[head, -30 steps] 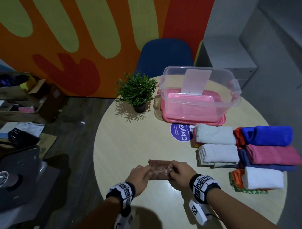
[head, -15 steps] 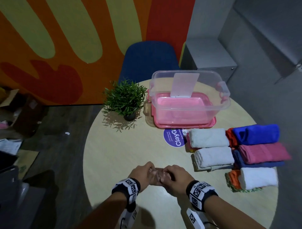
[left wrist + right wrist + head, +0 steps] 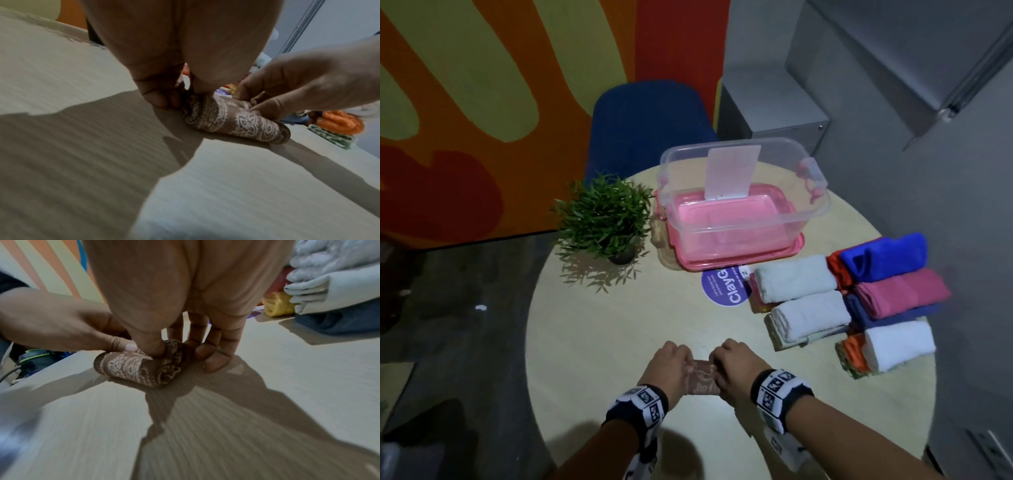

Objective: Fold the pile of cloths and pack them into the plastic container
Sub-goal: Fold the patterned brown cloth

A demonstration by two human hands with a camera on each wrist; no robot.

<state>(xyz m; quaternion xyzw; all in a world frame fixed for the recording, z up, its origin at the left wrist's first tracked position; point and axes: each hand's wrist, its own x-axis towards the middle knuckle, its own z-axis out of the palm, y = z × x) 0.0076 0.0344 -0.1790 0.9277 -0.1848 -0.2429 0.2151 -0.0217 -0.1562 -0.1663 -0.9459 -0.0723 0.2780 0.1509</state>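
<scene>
left hand (image 3: 666,365) – knuckles up, fingers curled down, grasping the left end of the small brown rolled cloth with white paisley print (image 3: 700,376) | cloth lies on the round pale wooden table (image 3: 599,342), near edge | right hand (image 3: 736,368) – thumb and curled fingers pinch its right end | clear plastic container (image 3: 743,192) far side, well apart

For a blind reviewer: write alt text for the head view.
Left hand and right hand grip a rolled brown patterned cloth on a round table. Folded cloths lie right, beside an empty clear plastic container.
</scene>
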